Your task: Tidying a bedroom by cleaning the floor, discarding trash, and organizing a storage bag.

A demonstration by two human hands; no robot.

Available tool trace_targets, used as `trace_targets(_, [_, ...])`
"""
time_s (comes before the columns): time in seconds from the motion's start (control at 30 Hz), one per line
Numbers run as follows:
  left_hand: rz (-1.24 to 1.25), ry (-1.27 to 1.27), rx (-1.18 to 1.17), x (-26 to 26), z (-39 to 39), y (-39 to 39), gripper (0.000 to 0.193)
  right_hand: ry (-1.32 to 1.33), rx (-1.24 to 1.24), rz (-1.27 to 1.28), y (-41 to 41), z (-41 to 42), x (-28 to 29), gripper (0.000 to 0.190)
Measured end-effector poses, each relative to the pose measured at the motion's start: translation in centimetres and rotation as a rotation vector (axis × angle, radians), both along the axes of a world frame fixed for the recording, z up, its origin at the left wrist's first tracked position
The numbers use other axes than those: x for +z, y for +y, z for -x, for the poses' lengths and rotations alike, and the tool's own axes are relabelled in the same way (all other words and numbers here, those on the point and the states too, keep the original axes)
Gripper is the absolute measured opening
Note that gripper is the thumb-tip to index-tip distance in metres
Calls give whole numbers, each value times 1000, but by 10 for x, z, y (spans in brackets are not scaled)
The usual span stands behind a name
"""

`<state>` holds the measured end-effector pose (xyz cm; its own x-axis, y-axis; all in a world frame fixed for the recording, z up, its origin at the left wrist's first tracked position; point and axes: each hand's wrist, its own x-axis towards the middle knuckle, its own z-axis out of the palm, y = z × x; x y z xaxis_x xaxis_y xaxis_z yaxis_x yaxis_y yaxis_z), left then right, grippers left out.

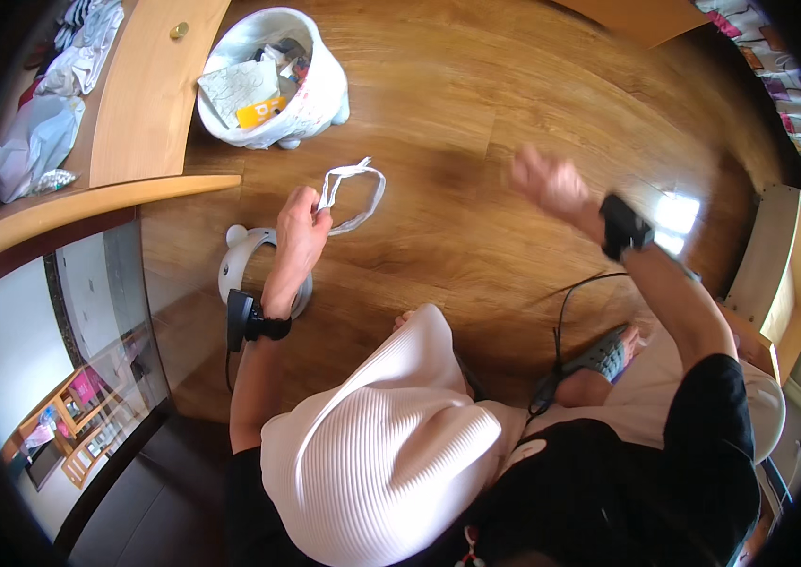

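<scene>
My left hand (303, 225) pinches one side of a thin white loop (372, 205), which looks like a strip of twisted plastic or cord with loose ends at its top. The loop hangs above the wooden floor. Under my left wrist lies a white ring (233, 266) with a round ear and an eye spot, partly hidden by the hand. My right hand (553, 181) is raised over the floor to the right, blurred by motion; whether its fingers hold anything cannot be made out. Beyond the loop stands a white waste bin (329, 85) with small feet.
Paper and an orange card (260, 112) lie inside the bin. At left are a wooden cabinet panel (152, 92) with a brass knob and a reflective glass panel (102, 298). A black cable (562, 319) trails by my sandalled foot (606, 358). Pale ribbed fabric (372, 453) covers my lap.
</scene>
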<state>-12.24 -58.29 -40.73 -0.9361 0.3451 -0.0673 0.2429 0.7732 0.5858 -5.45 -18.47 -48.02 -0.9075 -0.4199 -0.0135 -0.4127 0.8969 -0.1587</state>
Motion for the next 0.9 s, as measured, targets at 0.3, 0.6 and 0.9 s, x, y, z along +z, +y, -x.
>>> trace_targets(0.3, [-105, -48, -43, -12, 4, 33, 33, 120, 197, 103, -1, -54, 26, 12])
trace_targets(0.6, [-308, 221, -98, -18, 19, 94, 42, 236, -199, 79, -7, 85, -3, 10])
trace_targets(0.9, [-211, 104, -46, -15, 7, 71, 41, -4, -1201, 130, 84, 71, 16, 29])
